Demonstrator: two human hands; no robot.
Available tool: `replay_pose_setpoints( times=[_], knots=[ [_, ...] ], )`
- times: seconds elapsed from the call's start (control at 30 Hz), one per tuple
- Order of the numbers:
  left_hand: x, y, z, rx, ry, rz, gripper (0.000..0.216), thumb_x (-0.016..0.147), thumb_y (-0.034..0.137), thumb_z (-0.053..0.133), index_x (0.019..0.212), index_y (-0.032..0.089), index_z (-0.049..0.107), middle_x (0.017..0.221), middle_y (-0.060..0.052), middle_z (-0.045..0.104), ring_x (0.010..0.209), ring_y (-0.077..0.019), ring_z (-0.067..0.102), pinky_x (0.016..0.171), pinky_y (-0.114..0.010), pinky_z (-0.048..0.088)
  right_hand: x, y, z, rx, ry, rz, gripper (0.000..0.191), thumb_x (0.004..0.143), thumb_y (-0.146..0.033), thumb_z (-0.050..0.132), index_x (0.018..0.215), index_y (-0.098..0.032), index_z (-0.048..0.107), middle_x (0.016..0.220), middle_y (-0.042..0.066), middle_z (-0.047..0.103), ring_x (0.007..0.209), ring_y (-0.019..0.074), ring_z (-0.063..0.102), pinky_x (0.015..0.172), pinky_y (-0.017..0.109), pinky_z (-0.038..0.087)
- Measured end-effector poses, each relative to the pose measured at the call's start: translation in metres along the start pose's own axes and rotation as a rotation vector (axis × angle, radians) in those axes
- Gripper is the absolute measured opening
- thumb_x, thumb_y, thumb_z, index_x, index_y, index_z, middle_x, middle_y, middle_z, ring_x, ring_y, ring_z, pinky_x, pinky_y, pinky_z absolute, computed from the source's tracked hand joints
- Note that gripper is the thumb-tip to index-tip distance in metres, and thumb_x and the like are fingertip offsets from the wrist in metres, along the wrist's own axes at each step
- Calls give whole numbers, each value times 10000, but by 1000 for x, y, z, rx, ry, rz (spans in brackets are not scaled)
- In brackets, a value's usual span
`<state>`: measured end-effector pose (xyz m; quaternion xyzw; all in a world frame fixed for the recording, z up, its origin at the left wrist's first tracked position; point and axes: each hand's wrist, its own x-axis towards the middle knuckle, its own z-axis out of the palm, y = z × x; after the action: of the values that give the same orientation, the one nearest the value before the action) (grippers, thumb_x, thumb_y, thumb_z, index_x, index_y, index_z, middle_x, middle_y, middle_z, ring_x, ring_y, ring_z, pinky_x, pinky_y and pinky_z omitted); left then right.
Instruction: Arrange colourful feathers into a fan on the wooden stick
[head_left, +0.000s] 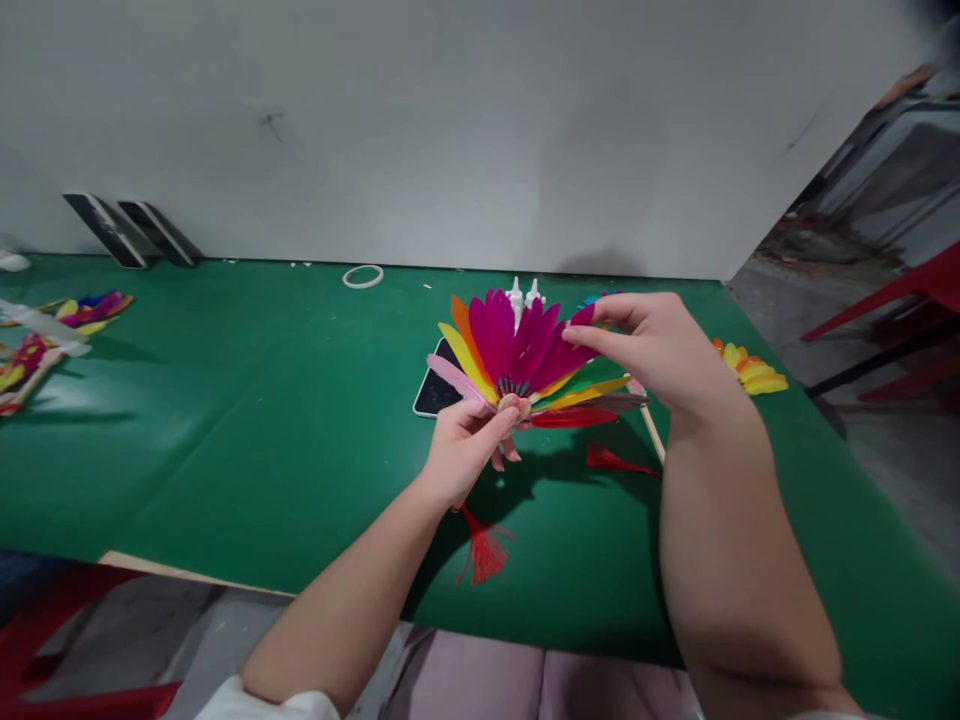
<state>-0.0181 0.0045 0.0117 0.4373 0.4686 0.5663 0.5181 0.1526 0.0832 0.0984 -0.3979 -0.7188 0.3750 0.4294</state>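
A fan of coloured feathers (pixel 517 355), pink, magenta, orange, yellow and red, is held up over the green table (pixel 247 420). My left hand (pixel 465 450) is closed on the fan's base, where the feathers meet. A red tassel (pixel 484 550) hangs below that hand. My right hand (pixel 652 345) pinches the tip of a magenta feather on the fan's right side between thumb and fingers. A thin wooden stick (pixel 652 432) lies under the right wrist.
A dark phone (pixel 435 390) lies flat behind the fan, with two small white bottles (pixel 523 295) beyond it. Another red tassel (pixel 615 460), a yellow-orange feather bundle (pixel 754 372), a white ring (pixel 363 276), and more feather pieces (pixel 67 325) at far left lie on the table. Red chairs (pixel 900 310) stand right.
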Motion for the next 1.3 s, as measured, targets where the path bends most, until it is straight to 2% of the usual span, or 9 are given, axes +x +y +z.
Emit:
replay_pose_setpoints(
  times=[0.13, 0.5, 0.77, 1.07, 1.3],
  knots=[
    [0, 0, 0, 2, 1, 1, 226, 700, 349, 634, 798, 151, 678, 664, -50, 663, 392, -108, 541, 310, -198, 383, 1, 4, 0, 8, -21, 40, 210, 647, -389, 662, 643, -180, 671, 575, -24, 601, 476, 80, 510, 403, 195, 380],
    [0, 0, -1, 14, -10, 6, 207, 713, 325, 627, 790, 135, 659, 647, -35, 649, 394, -101, 545, 301, -181, 389, 0, -4, 1, -123, -75, 17, 246, 700, -400, 607, 605, -176, 643, 593, -7, 604, 563, 116, 546, 535, 248, 413],
    [0, 1, -1, 31, -26, 9, 201, 730, 315, 612, 794, 126, 645, 659, -29, 646, 402, -91, 543, 306, -173, 394, 0, -5, 2, -119, -125, 81, 320, 701, -473, 569, 659, -166, 648, 634, 27, 617, 587, 139, 549, 511, 255, 398],
    [0, 2, -1, 31, -15, -19, 216, 727, 332, 612, 763, 121, 637, 664, -36, 654, 397, -90, 546, 309, -168, 396, 3, 1, 0, -62, 18, 80, 378, 742, -525, 508, 772, -183, 665, 735, 39, 636, 635, 132, 545, 510, 245, 374],
    [1, 2, -1, 44, -16, -30, 219, 725, 336, 613, 761, 121, 635, 669, -35, 653, 403, -95, 552, 313, -173, 398, 4, 1, 6, -13, -35, 42, 285, 705, -463, 592, 772, -193, 653, 747, 19, 631, 682, 131, 543, 612, 257, 404]
  ],
)
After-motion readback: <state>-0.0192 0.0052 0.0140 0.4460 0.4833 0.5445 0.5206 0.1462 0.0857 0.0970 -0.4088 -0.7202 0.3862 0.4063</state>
